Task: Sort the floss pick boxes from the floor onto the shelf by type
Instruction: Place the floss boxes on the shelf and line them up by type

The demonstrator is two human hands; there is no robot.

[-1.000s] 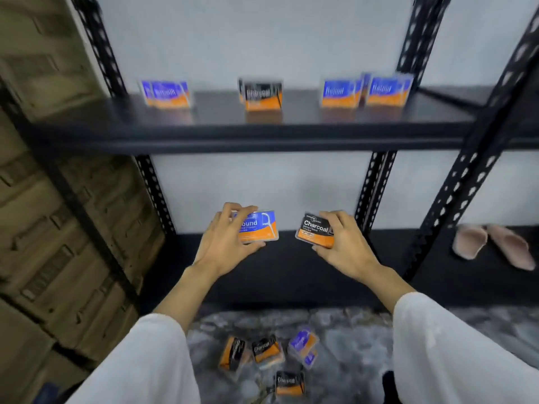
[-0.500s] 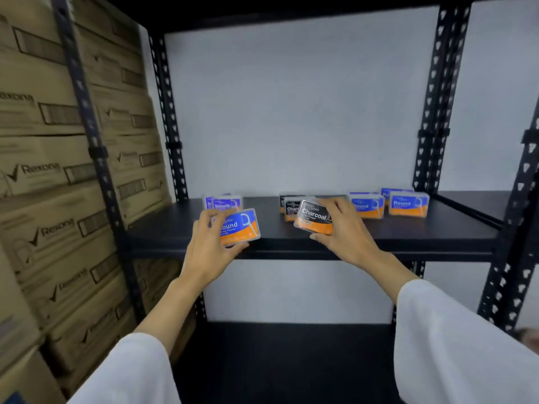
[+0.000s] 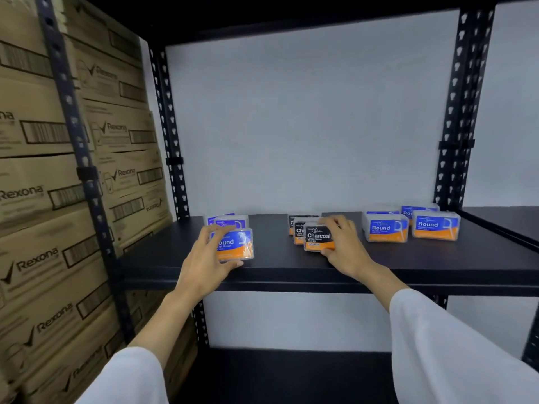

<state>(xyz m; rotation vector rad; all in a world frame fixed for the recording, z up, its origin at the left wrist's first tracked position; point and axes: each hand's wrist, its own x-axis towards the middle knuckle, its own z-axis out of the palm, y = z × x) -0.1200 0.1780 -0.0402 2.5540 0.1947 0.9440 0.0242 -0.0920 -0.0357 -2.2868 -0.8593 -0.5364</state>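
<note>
While both boxes are at the shelf [image 3: 291, 275], you have them in hand: your left hand [image 3: 204, 260] grips a blue box [image 3: 236, 243] by its left side, thumb under the bottom edge, near the front edge toward the left end; your right hand [image 3: 344, 246] pinches a Charcoal box [image 3: 319, 237] by its right side, fingers over the top and thumb beneath. The blue box sits just in front of another blue one [image 3: 227, 221]; I cannot tell whether either held box already rests on the board. The Charcoal box is at the front of a short row of Charcoal boxes [image 3: 300, 228] near the middle. Two Round stacks [image 3: 385, 227] stand toward the right end, well apart from the others. Judging by appearance, these are small, rigid clear plastic cases, light and likely slick; hold them by opposite short sides as you do now, and release only once the base is flat, since a nudge could topple the row behind. The shelf is dark, smooth and level, with a white wall behind and perforated black uprights [image 3: 458, 112] at its corners. Stacked Rexona cartons [image 3: 43, 199] fill the bay to the left. A lower shelf [image 3: 277, 374] shows beneath.
</note>
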